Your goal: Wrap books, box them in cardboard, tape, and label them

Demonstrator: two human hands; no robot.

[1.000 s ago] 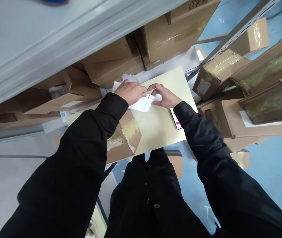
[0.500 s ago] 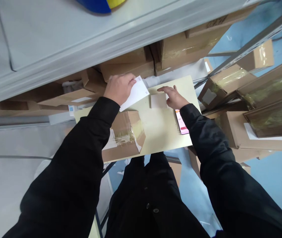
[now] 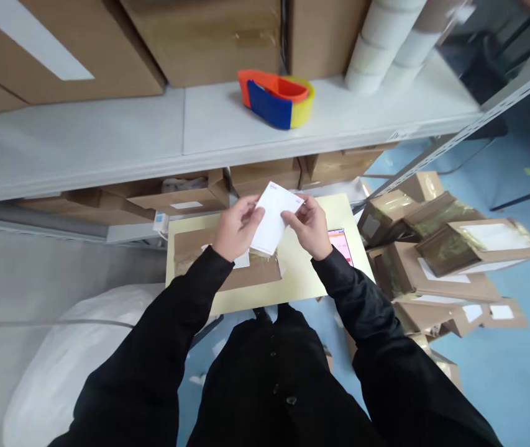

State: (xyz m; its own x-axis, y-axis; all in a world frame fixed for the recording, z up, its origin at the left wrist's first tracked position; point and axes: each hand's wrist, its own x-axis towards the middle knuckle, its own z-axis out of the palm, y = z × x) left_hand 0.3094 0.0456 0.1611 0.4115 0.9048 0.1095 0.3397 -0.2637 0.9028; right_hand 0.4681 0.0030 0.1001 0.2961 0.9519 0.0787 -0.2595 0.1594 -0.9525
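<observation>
Both hands hold one white paper label (image 3: pixel 274 217) up over a pale yellow board (image 3: pixel 306 279). My left hand (image 3: pixel 235 228) pinches its left edge and my right hand (image 3: pixel 310 225) pinches its right edge. Beneath my left hand a flat taped cardboard parcel (image 3: pixel 199 248) lies on the board. A phone with a lit pink screen (image 3: pixel 342 244) rests on the board just right of my right wrist.
A white shelf (image 3: pixel 153 130) runs across above the board, carrying an orange, blue and yellow tape dispenser (image 3: pixel 276 98), cardboard boxes and white rolls (image 3: pixel 386 43). A heap of taped parcels (image 3: pixel 437 248) lies at the right on the blue floor. A white sack (image 3: pixel 78 354) sits lower left.
My head has tipped up, so the shelf top shows. My left hand lifted the white label off the board, and my right hand left the small square piece to grip the label's other edge.
</observation>
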